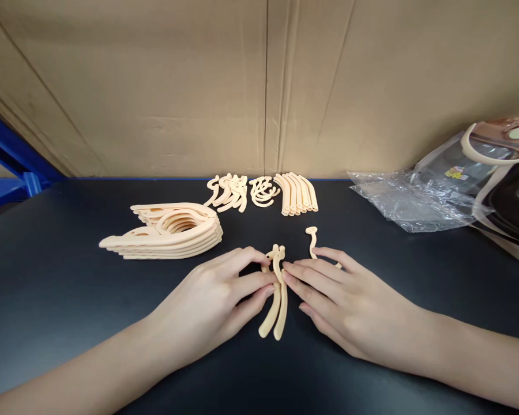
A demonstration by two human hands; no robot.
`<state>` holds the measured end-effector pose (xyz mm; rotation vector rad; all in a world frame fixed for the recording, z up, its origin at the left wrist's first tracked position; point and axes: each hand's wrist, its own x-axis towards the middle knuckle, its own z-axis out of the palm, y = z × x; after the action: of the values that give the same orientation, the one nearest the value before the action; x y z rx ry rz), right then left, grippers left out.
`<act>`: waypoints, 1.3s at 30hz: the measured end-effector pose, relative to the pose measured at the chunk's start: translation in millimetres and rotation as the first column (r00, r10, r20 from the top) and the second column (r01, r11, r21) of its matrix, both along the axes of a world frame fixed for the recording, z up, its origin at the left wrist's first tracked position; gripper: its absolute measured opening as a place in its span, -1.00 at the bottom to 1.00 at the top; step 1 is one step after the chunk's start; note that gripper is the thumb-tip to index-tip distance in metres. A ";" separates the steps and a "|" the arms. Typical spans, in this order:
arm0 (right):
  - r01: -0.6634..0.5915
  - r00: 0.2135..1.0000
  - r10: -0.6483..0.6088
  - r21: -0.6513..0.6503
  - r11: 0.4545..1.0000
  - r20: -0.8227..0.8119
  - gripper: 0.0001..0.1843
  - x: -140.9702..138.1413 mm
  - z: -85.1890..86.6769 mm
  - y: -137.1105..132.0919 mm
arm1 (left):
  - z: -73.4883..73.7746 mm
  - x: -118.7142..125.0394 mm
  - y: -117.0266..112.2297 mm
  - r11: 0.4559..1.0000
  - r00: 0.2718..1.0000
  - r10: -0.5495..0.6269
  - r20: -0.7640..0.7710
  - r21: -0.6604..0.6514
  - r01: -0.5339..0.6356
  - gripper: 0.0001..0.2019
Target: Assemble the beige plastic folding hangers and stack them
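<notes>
Two curved peach plastic strips (278,300) lie side by side on the dark table (69,300), near its front middle. My left hand (216,302) rests on the table with its fingertips pressed against the strips from the left. My right hand (341,297) presses on them from the right, fingers stretched out and close together. Another small hooked peach piece (312,236) lies just beyond my right fingers, partly hidden under them.
A stack of flat peach hanger-shaped pieces (173,230) sits at the left. Rows of small hooks (230,192), rings (263,191) and curved strips (296,194) lie at the back. Clear plastic bags (410,196) and packed goods (506,173) lie at the right. A cardboard wall (259,86) stands behind.
</notes>
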<state>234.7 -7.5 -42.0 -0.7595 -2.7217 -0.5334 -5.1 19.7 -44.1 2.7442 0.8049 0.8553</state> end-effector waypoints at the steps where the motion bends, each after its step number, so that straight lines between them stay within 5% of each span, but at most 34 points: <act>1: -0.002 1.000 0.002 -0.007 1.000 -0.009 -0.62 -1.5 0.5 0.9 | 0.1 -0.3 0.4 1.000 1.000 0.005 0.018 -0.019 -0.005 -0.82; 6: -0.002 0.999 0.001 -0.041 0.999 -0.037 -0.64 -5.0 1.6 4.2 | 2.0 -1.8 2.8 0.994 0.998 0.061 0.034 -0.095 -0.058 -0.87; 14: -0.013 0.998 0.008 -0.084 0.996 -0.061 -0.66 -6.6 4.9 4.7 | 4.2 -2.7 3.7 0.992 0.993 0.117 -0.013 0.042 -0.117 -0.82; 19: -0.127 0.977 0.103 -0.120 0.985 -0.189 -0.74 4.5 17.4 22.1 | -0.7 -2.9 5.5 0.992 0.994 0.104 -0.034 0.071 -0.101 -0.80; 23: 0.098 0.965 -0.121 -0.106 0.990 -0.234 -0.72 23.9 33.0 65.6 | -1.1 -2.6 6.4 0.992 0.993 0.115 -0.029 0.055 -0.114 -0.80; 27: 0.460 0.819 -0.546 -0.366 0.809 -0.178 -0.75 34.6 38.0 113.8 | 0.7 -3.1 5.8 0.993 0.994 0.109 -0.018 0.042 -0.108 -0.80; 34: 0.606 0.676 -0.736 -0.531 0.592 -0.049 -0.46 28.4 30.0 162.9 | 2.2 -4.2 5.5 0.992 0.993 0.119 0.003 0.050 -0.119 -0.81; 39: 0.624 0.638 -0.770 -0.596 0.505 0.016 -0.29 26.0 32.9 171.5 | 2.9 -4.3 6.0 0.991 0.993 0.122 0.003 0.046 -0.122 -0.82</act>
<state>260.7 164.0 -9.1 -1.9918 -2.1940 0.2710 -9.3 25.7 -41.2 2.7581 0.9736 0.9069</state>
